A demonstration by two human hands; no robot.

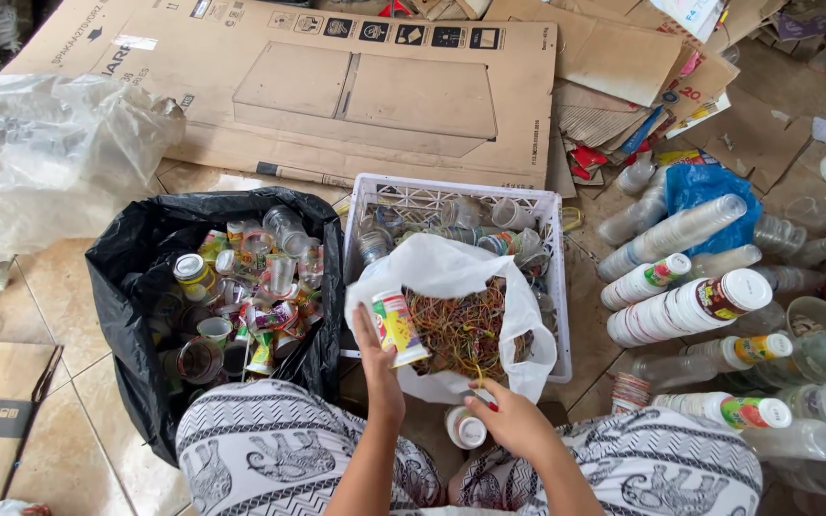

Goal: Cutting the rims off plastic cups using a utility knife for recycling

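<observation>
Two hands are at work over the white bag (451, 272) of rubber bands. A printed cup (397, 328) is grasped upright in the left hand (378, 368) at the bag's near-left edge; the right hand (509, 416) is pinched at its front rim. Judged mid-sorting; next, the cup would need placing, perhaps in the black bag (136, 258) left of it.

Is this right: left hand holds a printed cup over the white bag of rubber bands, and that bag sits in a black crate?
Not quite. The left hand does hold a printed cup over the white bag of rubber bands, but the crate is white, not black. The black thing is the bag of cups to its left. The head view shows this.
</observation>
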